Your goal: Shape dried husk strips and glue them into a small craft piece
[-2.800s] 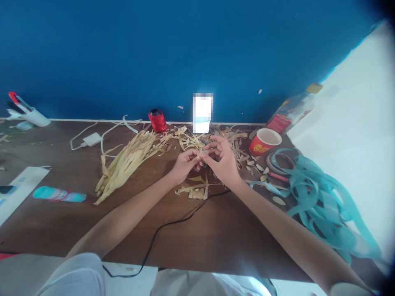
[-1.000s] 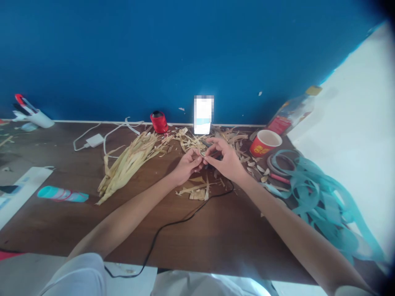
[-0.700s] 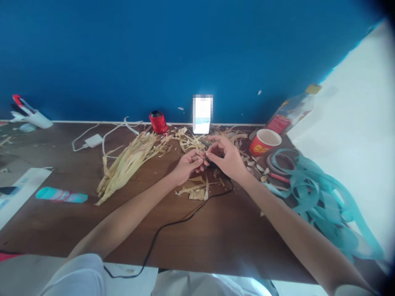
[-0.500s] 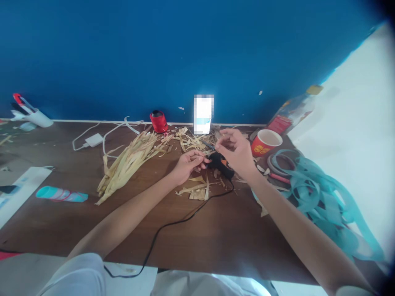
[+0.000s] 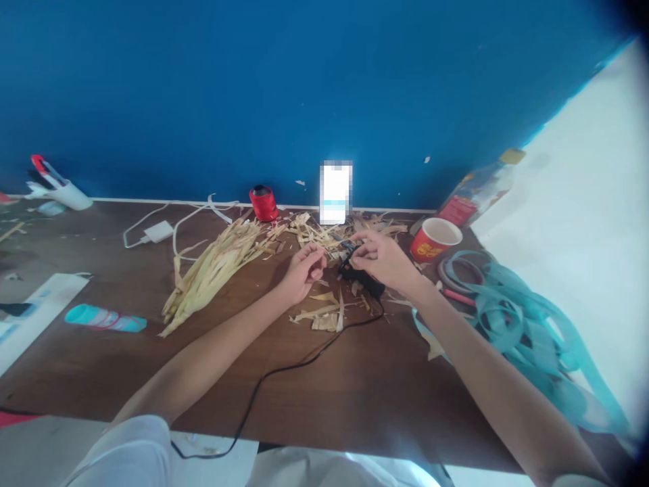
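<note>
My left hand (image 5: 305, 272) hovers above the middle of the table, thumb and fingertips pressed together; whatever they pinch is too small to make out. Just to its right is my right hand (image 5: 385, 262), fingers bent and closed toward the thumb, their contents hidden. Beneath the right hand lies a black glue gun (image 5: 366, 279), partly covered by the fingers, with a black cord (image 5: 299, 364) running to the table's front edge. Dry husk scraps (image 5: 327, 318) lie in front of the hands, and more husk strips (image 5: 311, 231) are heaped behind them.
A bundle of pale corn husks (image 5: 210, 274) lies left of my hands. Behind stand a red thread spool (image 5: 263, 204) and a lit phone (image 5: 335, 193). At right are a red paper cup (image 5: 430, 249), a plastic bottle (image 5: 469, 196) and tangled teal ribbon (image 5: 527, 338).
My hands have moved apart, the left one slightly left and the right one lower over the glue gun. More of the glue gun's front end shows between them.
</note>
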Available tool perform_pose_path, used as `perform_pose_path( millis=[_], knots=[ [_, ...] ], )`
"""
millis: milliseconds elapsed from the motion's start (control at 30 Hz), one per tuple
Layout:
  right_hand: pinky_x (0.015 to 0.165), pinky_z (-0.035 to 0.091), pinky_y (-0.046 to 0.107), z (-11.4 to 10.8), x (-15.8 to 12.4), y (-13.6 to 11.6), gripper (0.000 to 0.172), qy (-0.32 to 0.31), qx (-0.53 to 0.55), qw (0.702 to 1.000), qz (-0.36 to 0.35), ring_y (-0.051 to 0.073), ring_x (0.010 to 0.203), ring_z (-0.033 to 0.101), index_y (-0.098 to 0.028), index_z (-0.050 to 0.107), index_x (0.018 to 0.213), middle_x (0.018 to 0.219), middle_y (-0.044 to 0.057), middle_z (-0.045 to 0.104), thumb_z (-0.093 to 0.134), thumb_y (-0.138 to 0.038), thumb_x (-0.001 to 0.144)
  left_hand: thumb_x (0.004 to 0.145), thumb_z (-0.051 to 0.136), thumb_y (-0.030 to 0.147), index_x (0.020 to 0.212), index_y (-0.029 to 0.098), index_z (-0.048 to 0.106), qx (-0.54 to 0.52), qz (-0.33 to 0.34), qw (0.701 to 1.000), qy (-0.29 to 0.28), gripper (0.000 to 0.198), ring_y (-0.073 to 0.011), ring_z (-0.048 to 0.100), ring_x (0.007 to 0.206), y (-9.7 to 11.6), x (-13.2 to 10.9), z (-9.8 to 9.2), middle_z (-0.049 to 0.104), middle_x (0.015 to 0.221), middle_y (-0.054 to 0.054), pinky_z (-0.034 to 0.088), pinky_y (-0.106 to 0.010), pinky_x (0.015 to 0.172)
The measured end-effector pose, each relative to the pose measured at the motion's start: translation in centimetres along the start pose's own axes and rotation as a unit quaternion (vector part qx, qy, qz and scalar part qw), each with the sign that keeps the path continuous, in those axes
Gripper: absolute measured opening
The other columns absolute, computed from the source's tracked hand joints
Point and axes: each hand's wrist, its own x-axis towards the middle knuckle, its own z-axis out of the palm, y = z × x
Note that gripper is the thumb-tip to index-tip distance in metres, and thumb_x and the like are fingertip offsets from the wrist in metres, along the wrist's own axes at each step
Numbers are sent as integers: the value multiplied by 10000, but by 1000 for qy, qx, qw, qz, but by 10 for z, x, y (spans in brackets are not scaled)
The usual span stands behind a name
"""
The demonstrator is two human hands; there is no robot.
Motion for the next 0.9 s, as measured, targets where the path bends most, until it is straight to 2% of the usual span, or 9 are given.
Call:
perform_pose_path(
  millis=[133,233,333,433,533,633,700,800,900],
  knots=[
    [648,453,241,17,-10,-11,339,-118,-118,986,-17,149,695,636,-214,573,1062,824,9,709,605,-151,731,745,690,316,820,161,498,-6,3,1000,1,258,10,292,386,1,-1,0,499,596,54,139,-124,369],
    [699,441,257,22,-17,-22,226,-93,-269,958,-31,178,787,642,-228,621,961,838,13,707,572,-150,755,745,684,330,832,167,499,-3,7,1000,4,262,-4,344,402,1,-2,0,505,605,48,172,-128,376],
    [693,441,308,15,-23,-32,137,-12,-425,905,-4,235,805,644,-227,628,910,833,46,691,530,-260,819,751,677,317,830,166,499,-11,16,1000,1,247,-17,387,429,0,-2,1,515,608,42,234,-135,404],
    [691,455,367,9,-29,-34,263,4,-527,849,37,297,825,652,-189,627,996,892,115,685,527,-369,833,749,677,311,826,165,503,-12,17,1000,-2,240,-24,401,443,0,-3,1,523,607,37,259,-141,420],
    [710,471,400,10,-30,-28,403,-30,-562,820,104,340,884,653,-111,643,1017,963,200,671,561,-447,809,748,678,303,816,163,505,-15,22,1000,-4,233,-25,402,445,0,-2,1,519,603,39,272,-146,428],
    [723,480,401,15,-27,-20,382,-80,-559,817,117,338,912,654,-101,670,986,999,223,664,561,-427,819,752,681,297,813,161,506,-17,26,999,-5,229,-27,403,441,0,-2,1,511,592,43,270,-150,423],
    [725,481,407,15,-25,-17,357,-90,-549,824,108,343,918,653,-106,680,973,994,228,665,557,-407,827,754,684,313,816,161,510,-12,25,1000,-8,239,-27,395,431,0,-2,2,506,583,46,262,-151,412],
    [719,474,403,11,-25,-17,317,-63,-514,851,86,341,890,656,-117,679,964,931,228,671,551,-379,841,749,691,359,832,165,520,3,24,1000,-3,272,-22,376,408,0,-4,2,493,568,54,238,-149,393],
    [704,456,400,-2,-25,-23,275,-5,-465,884,58,332,816,657,-135,669,926,852,208,665,554,-371,848,743,695,388,845,169,523,10,33,999,13,296,-16,361,397,0,-4,2,484,561,60,221,-145,384]
  ],
)
